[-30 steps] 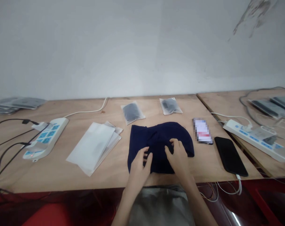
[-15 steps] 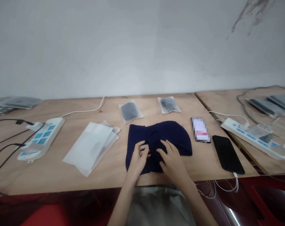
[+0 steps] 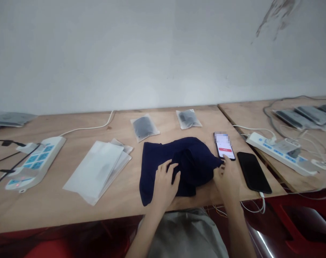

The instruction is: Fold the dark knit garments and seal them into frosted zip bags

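A dark blue cloth (image 3: pixel 179 165) lies bunched on the wooden table (image 3: pixel 57 200) in front of me. My left hand (image 3: pixel 164 182) rests flat on its left half with fingers spread. My right hand (image 3: pixel 228 177) sits at the cloth's right edge, fingers extended, one fingertip reaching the lower end of a lit phone (image 3: pixel 224 146). Neither hand grips anything.
A dark phone (image 3: pixel 253 172) on a charging cable lies right of the lit one. Clear plastic bags (image 3: pixel 98 170) are stacked on the left. Two bagged dark items (image 3: pixel 143 127) (image 3: pixel 188 118) lie behind the cloth. Power strips (image 3: pixel 33 163) (image 3: pixel 279 152) flank the area.
My right hand has left the middle of the cloth and moved right to the lit phone. The cloth has folded over and bunched up. The view has shifted slightly right.
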Tool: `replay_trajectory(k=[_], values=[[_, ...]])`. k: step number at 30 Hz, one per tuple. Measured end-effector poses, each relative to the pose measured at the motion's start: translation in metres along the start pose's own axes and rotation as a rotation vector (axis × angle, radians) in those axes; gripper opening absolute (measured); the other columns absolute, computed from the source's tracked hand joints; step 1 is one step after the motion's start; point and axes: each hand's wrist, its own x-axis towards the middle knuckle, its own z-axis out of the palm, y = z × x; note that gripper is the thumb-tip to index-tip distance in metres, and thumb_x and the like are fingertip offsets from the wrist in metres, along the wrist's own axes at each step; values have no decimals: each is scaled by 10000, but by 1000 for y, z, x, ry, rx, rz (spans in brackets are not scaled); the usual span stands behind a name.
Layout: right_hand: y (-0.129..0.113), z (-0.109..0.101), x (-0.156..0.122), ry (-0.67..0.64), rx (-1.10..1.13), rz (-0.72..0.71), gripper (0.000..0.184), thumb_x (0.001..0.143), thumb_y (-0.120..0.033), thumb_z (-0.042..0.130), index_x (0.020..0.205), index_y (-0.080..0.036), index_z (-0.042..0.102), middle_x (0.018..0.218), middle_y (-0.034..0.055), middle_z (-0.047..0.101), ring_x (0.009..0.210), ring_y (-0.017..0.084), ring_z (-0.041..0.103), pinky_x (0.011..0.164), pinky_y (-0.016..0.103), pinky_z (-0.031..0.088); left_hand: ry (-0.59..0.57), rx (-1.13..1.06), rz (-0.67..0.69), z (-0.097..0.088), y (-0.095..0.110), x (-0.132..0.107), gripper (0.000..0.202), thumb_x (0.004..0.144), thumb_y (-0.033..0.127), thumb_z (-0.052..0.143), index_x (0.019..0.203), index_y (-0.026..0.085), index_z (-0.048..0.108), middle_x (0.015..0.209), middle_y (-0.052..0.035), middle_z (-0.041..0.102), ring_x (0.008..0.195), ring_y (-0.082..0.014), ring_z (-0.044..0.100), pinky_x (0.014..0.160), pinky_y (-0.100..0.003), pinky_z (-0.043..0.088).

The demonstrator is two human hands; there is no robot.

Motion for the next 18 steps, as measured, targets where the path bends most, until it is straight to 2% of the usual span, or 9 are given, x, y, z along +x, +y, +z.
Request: replay_trajectory(k=[3, 5, 6, 8, 11, 14, 18], values=[[2, -6, 0, -160, -92, -279, 552, 814, -187, 518, 1363, -233, 546, 1413, 190, 456, 1266, 405, 482, 918, 570, 471, 11, 62, -44, 12, -2, 5, 387, 932, 303, 525, 1294, 168, 539, 1290, -169, 587, 1203, -309, 553, 1006, -496, 460], [0, -6, -2, -256, -125, -411, 576, 787, -142, 543, 1348, -273, 564, 1528, 156, 325, 1384, 427, 339, 984, 603, 426, 15, 84, -109, 18, -3, 12, 434, 939, 287, 510, 1334, 109, 487, 1245, -202, 611, 1173, -313, 584, 977, -480, 482], [0, -4, -3, -293, -135, -448, 575, 775, -121, 548, 1327, -281, 579, 1537, 142, 322, 1399, 421, 317, 1001, 602, 416, 2, 90, -146, 20, -4, 16, 431, 941, 267, 501, 1334, 90, 477, 1207, -207, 632, 1141, -311, 609, 955, -465, 495], [-1, 2, -3, -345, -151, -478, 536, 757, -88, 543, 1259, -259, 619, 1481, 140, 420, 1367, 390, 375, 1024, 580, 410, -42, 106, -225, 23, -5, 25, 414, 939, 231, 493, 1321, 74, 477, 1130, -204, 668, 1056, -306, 656, 901, -440, 516], [-3, 9, 4, -374, -129, -460, 380, 781, -90, 508, 1109, -205, 662, 1300, 151, 587, 1205, 333, 539, 995, 515, 446, -106, 110, -337, 25, -5, 36, 414, 906, 242, 555, 1274, 58, 517, 1041, -213, 695, 985, -327, 682, 853, -438, 518], [-5, 10, 13, -351, -1, -379, 216, 887, -215, 472, 1002, -211, 655, 1092, 133, 672, 1000, 296, 627, 881, 455, 498, -115, 70, -388, 25, -7, 43, 313, 857, 239, 614, 1117, 64, 616, 969, -213, 703, 977, -352, 680, 858, -453, 503], [-7, 2, 24, -120, 273, -27, 280, 927, -435, 489, 1008, -211, 637, 893, 103, 690, 851, 276, 645, 788, 428, 518, -76, -33, -373, 14, -15, 51, 126, 866, 231, 561, 896, 154, 656, 872, -111, 704, 918, -282, 684, 859, -408, 505]])
